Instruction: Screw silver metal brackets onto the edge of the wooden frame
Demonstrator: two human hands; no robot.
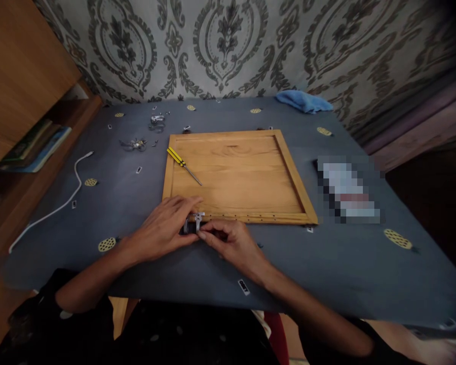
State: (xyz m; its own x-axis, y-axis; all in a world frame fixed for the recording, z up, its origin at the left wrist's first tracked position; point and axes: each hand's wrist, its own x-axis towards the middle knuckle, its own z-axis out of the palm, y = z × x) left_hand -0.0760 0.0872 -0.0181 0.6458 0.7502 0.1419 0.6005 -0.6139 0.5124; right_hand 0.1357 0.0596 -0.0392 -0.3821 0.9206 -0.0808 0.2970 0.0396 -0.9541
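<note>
A framed wooden panel [231, 157], like a cabinet door, lies flat on the table, with several small dark holes along its near edge. At that near edge, left of the middle, is a silvery metal hinge [198, 221]. My left hand [171, 223] is closed about the hinge from the left, fingers over the frame and thumb below. From the right, my right hand [231, 241] pinches the hinge's near end between thumb and forefinger. A screwdriver [184, 165] with a yellow and black handle rests across the panel's left side. My fingers hide part of the hinge.
Small metal parts [137, 144] and further hardware [157, 120] lie at the back left. A white cable [76, 190] runs along the left side. To the right is a blurred-out dark-edged object [347, 192]; a blue cloth [304, 101] lies near the wall.
</note>
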